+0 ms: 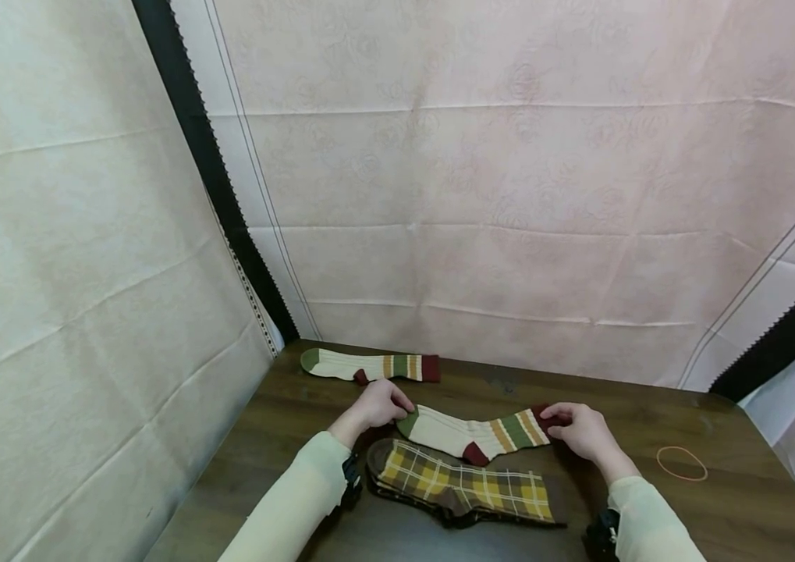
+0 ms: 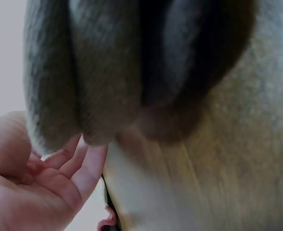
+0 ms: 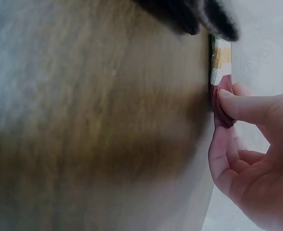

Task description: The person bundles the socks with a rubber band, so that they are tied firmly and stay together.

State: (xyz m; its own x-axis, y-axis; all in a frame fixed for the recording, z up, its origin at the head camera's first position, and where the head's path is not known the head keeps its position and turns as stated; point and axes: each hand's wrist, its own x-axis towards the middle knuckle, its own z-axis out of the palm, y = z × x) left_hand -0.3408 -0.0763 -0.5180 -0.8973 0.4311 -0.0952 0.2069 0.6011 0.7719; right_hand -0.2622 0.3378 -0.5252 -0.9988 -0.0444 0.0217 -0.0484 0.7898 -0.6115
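Note:
A cream sock [image 1: 449,432] with green toe, burgundy heel and cuff, and green and yellow stripes stretches between the two hands. My left hand [image 1: 377,406] pinches it at the green toe; in the left wrist view, blurred grey-brown fabric [image 2: 105,72] covers the fingertips of that hand [image 2: 45,183]. At the other end, my right hand [image 1: 583,429] holds the burgundy cuff [image 3: 223,108] between thumb and fingers. Just in front of this sock lies a stack of brown and yellow plaid socks [image 1: 467,484], toes to the left.
A matching cream sock [image 1: 362,365] lies flat along the back left of the wooden table [image 1: 650,421]. On the right side is a thin orange rubber band [image 1: 681,463]. Pale fabric walls [image 1: 509,195] rise behind and at the sides of the table.

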